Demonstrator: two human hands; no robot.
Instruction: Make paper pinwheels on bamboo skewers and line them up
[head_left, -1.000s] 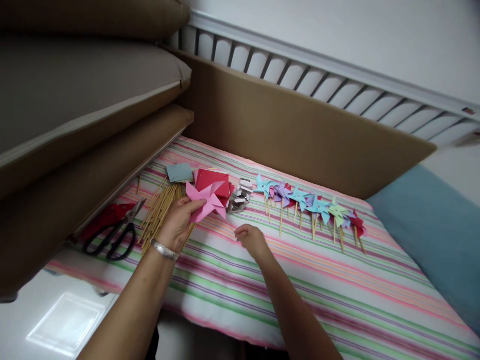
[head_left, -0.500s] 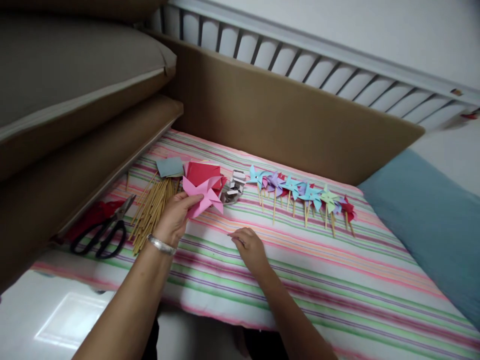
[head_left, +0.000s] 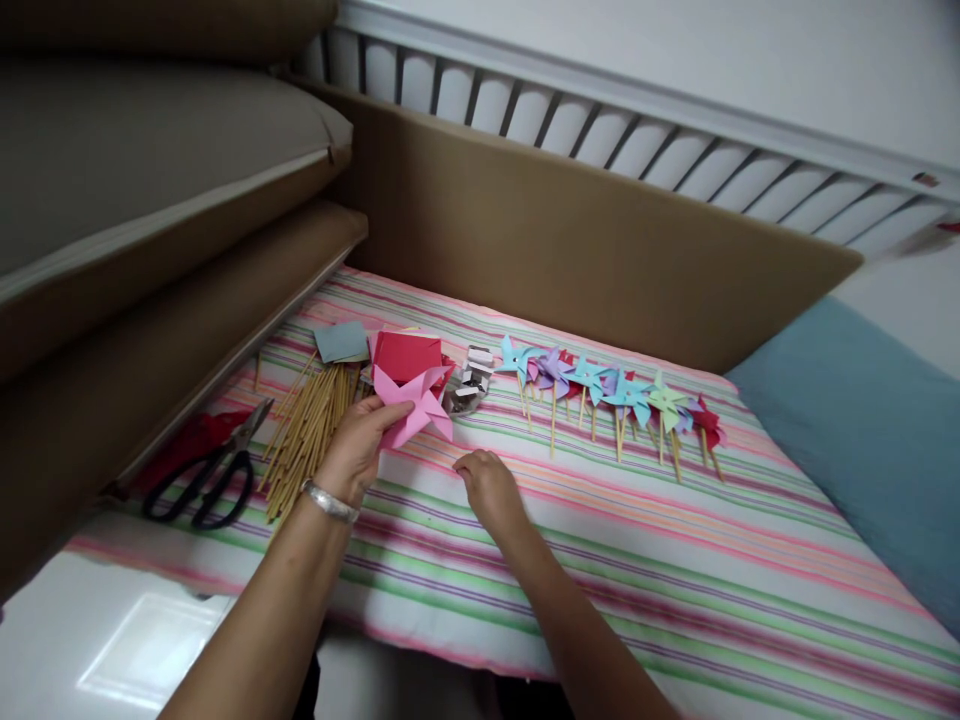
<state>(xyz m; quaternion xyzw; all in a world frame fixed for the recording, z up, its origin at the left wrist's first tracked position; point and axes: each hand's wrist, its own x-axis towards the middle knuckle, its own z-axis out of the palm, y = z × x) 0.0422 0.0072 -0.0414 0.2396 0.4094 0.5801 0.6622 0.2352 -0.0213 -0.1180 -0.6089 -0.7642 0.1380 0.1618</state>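
My left hand (head_left: 358, 448), with a silver bracelet at the wrist, pinches a pink paper pinwheel (head_left: 421, 408) by its middle, thumb on top. No stick shows on this pinwheel. To the right and slightly lower, my right hand (head_left: 491, 488) is closed in a pinch over the striped cloth (head_left: 600, 510). Whatever its fingertips hold, if anything, is too small to make out. Just behind the pinwheel lie red paper squares (head_left: 407, 355) and a clear bag of small metal pieces (head_left: 471, 385). A bundle of thin wooden sticks (head_left: 304, 440) lies left of my left hand.
Black-handled scissors (head_left: 210, 475) lie at the left beside red material (head_left: 187, 450). Blue-grey paper squares (head_left: 341, 342) rest above the sticks. Several finished pinwheels (head_left: 589, 378) form a row at the right. Brown cushions (head_left: 187, 260) and a brown panel (head_left: 585, 220) border the cloth.
The pinwheel and both hands keep nearly the same places, with my right hand turned a little and its fingers pinched closer. The whole view has shifted slightly.
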